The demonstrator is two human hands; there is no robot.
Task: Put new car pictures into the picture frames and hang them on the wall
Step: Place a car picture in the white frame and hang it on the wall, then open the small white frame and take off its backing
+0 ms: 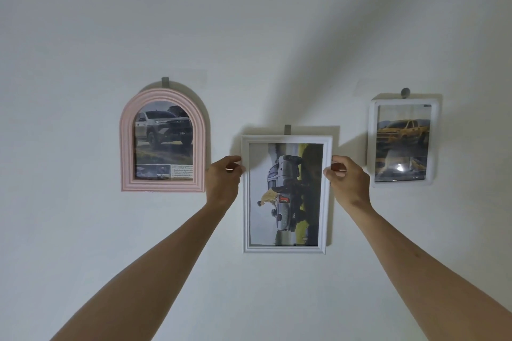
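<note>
Now both hands' fingers pinching white frame (286, 139) edges, sideways silver pickup picture (285, 194) inside

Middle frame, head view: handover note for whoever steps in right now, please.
Left hand: grips the left edge of the middle frame.
Right hand: grips its right edge.
Middle frame: white, flat against the wall, under a grey hook; its car picture lies sideways.
Pink arched frame on the left and white rounded frame on the right hang on their own hooks, each with a car picture.
Done: all three filled, two hung.
Left: confirm the middle one has caught its hook, then let go; perhaps turn its picture.
</note>
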